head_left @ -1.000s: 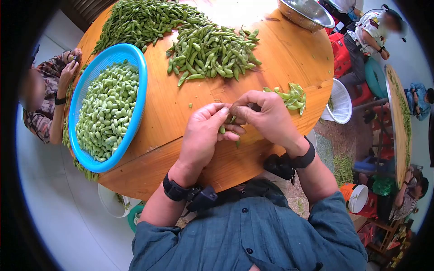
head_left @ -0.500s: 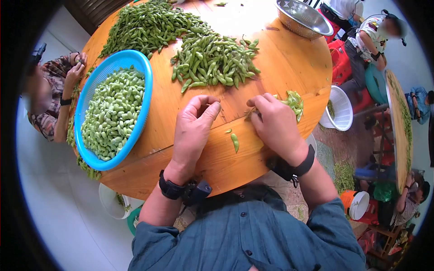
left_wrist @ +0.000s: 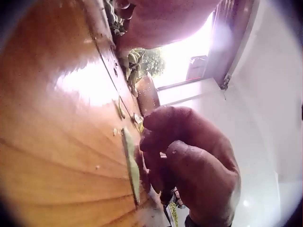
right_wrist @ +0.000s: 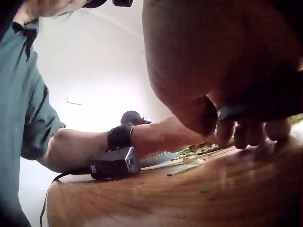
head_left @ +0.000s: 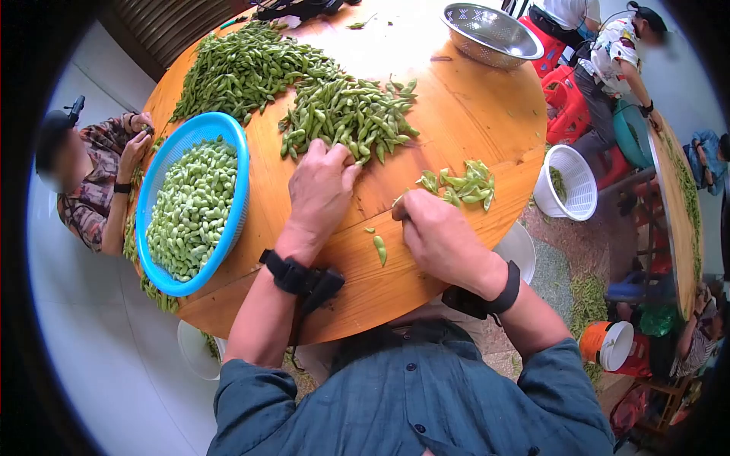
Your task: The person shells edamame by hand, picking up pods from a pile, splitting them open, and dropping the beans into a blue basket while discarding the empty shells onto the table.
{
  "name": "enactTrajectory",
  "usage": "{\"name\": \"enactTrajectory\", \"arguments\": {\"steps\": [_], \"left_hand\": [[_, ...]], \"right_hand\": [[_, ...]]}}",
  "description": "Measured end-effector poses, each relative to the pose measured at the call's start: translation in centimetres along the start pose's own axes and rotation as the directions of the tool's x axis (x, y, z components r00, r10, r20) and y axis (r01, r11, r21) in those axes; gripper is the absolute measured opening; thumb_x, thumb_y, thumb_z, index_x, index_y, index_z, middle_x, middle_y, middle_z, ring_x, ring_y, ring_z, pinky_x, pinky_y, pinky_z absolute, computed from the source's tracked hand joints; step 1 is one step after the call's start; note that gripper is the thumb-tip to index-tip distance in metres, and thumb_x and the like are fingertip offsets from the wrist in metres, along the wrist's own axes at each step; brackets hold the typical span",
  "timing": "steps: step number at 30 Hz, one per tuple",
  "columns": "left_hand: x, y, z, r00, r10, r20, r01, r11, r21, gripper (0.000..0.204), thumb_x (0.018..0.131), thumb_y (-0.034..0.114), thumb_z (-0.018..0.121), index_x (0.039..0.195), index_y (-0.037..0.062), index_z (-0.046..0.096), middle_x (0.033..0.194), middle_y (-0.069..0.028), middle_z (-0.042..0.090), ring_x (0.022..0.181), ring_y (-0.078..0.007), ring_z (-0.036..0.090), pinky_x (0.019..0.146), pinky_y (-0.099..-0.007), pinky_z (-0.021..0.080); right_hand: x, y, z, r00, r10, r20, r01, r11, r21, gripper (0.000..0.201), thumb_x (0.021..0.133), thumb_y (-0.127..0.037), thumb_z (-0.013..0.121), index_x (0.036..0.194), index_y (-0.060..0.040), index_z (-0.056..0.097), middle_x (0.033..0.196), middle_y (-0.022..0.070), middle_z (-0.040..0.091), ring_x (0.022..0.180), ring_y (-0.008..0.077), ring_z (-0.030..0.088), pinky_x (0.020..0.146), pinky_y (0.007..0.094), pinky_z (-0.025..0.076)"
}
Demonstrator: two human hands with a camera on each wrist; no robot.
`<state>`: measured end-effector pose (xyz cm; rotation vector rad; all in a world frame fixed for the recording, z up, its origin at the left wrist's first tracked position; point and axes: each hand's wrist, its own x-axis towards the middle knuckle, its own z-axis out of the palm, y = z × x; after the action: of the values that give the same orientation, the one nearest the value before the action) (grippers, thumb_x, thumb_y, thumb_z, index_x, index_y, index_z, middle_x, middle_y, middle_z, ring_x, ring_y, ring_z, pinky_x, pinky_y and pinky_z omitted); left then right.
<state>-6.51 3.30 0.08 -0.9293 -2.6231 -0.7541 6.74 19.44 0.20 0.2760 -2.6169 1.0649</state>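
Bent fingers of my left hand (head_left: 319, 190) reach the near edge of a pile of green soybean pods (head_left: 346, 114); its fingertips overlap the pods, and I cannot tell if one is pinched. My right hand (head_left: 445, 237) is low over the table, fingers curled in and thumb bent against them, as the left wrist view also shows (left_wrist: 194, 161). Between the hands lies a single pod (head_left: 380, 249), with a small green bit just above it. Past the right knuckles is a little heap of pale, opened pods (head_left: 464, 185).
A blue basket (head_left: 242, 190) of shelled beans stands at the left. A larger pod pile (head_left: 236, 72) lies behind it, and a steel colander (head_left: 494, 38) at the back right. A person (head_left: 99, 175) sits at the left edge. A white basket (head_left: 566, 182) is beyond the table's right edge.
The hands parted, leaving a pod on the table between them. My left hand then moved forward to the pile; my right hand drew slightly back and left, away from the opened pods.
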Motion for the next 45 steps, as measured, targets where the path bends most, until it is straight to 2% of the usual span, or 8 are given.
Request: {"name": "enactTrajectory", "arguments": {"steps": [4,6,9,13,18,34,36,45], "left_hand": [[-1.2,0.7,-1.5,0.955,-0.219,0.202,0.276,0.905,-0.324,0.011,0.084,0.011,0.068,0.089,0.0022,0.065,0.087,-0.0123,0.063,0.077,-0.0273,0.063,0.069,-0.0354,0.050],[-2.2,1.4,-1.9,0.825,-0.324,0.463,0.562,0.552,-0.616,0.010,0.086,0.009,0.067,0.090,0.0004,0.063,0.084,-0.0041,0.064,0.074,-0.0132,0.059,0.067,-0.0269,0.047],[-3.7,2.7,-2.3,0.801,-0.300,0.518,0.590,0.252,-0.767,0.012,0.088,0.009,0.067,0.096,0.0018,0.062,0.087,0.0017,0.060,0.076,-0.0046,0.053,0.068,-0.0216,0.045],[-4.6,2.8,-2.2,0.760,-0.257,0.596,0.641,0.154,-0.752,0.015,0.089,0.006,0.067,0.102,0.0029,0.060,0.092,0.0013,0.061,0.081,-0.0052,0.055,0.073,-0.0206,0.045],[-5.0,3.4,-2.0,0.804,-0.276,0.526,0.581,0.174,-0.795,0.015,0.089,0.005,0.066,0.102,0.0011,0.059,0.095,-0.0011,0.062,0.084,-0.0065,0.058,0.076,-0.0221,0.048],[-5.6,3.4,-1.1,0.876,-0.284,0.389,0.466,0.299,-0.833,0.010,0.087,0.002,0.066,0.094,0.0003,0.059,0.086,-0.0034,0.066,0.077,-0.0079,0.062,0.070,-0.0226,0.050],[-5.5,3.5,-1.2,0.880,-0.284,0.382,0.461,0.312,-0.831,0.010,0.087,0.002,0.066,0.094,0.0002,0.058,0.086,-0.0038,0.066,0.076,-0.0083,0.062,0.070,-0.0227,0.051],[-5.5,4.0,-1.3,0.898,-0.291,0.331,0.427,0.392,-0.815,0.008,0.087,-0.001,0.064,0.090,-0.0002,0.057,0.084,-0.0063,0.067,0.075,-0.0098,0.064,0.066,-0.0243,0.051]], "right_hand": [[0.7,-0.5,-0.9,0.995,0.060,-0.081,-0.049,0.989,0.137,0.010,0.085,0.001,0.052,0.094,0.0038,0.056,0.084,0.0237,0.060,0.081,0.0401,0.062,0.072,0.0467,0.049],[0.9,-0.8,-0.9,0.981,0.195,-0.009,-0.183,0.936,0.302,0.016,0.087,0.001,0.053,0.102,0.0044,0.058,0.080,0.0167,0.063,0.073,0.0243,0.065,0.069,0.0343,0.051],[0.8,-0.2,0.0,0.973,0.231,-0.011,-0.213,0.917,0.337,0.016,0.089,-0.001,0.051,0.102,0.0049,0.057,0.077,0.0108,0.064,0.068,0.0144,0.062,0.063,0.0298,0.050],[1.2,-1.0,-0.1,0.911,0.386,0.149,-0.408,0.782,0.471,0.016,0.091,-0.003,0.051,0.104,0.0045,0.056,0.079,0.0078,0.066,0.064,0.0112,0.061,0.057,0.0253,0.049],[1.6,-1.4,-0.2,0.834,0.483,0.267,-0.537,0.597,0.596,0.016,0.088,-0.007,0.053,0.096,0.0061,0.059,0.076,0.0099,0.067,0.059,0.0112,0.061,0.052,0.0272,0.050],[2.0,-1.1,0.6,0.854,0.434,0.286,-0.519,0.717,0.465,0.014,0.093,-0.007,0.051,0.102,0.0012,0.058,0.081,0.0037,0.065,0.061,0.0061,0.058,0.050,0.0201,0.047],[2.0,-1.0,0.9,0.904,0.393,0.167,-0.426,0.805,0.413,0.017,0.085,-0.007,0.054,0.092,0.0070,0.061,0.077,0.0203,0.065,0.069,0.0281,0.065,0.064,0.0379,0.051],[2.0,-1.4,1.3,0.956,0.292,0.008,-0.278,0.902,0.331,0.013,0.084,-0.005,0.053,0.087,0.0071,0.058,0.079,0.0282,0.062,0.076,0.0439,0.063,0.067,0.0471,0.049]]}}
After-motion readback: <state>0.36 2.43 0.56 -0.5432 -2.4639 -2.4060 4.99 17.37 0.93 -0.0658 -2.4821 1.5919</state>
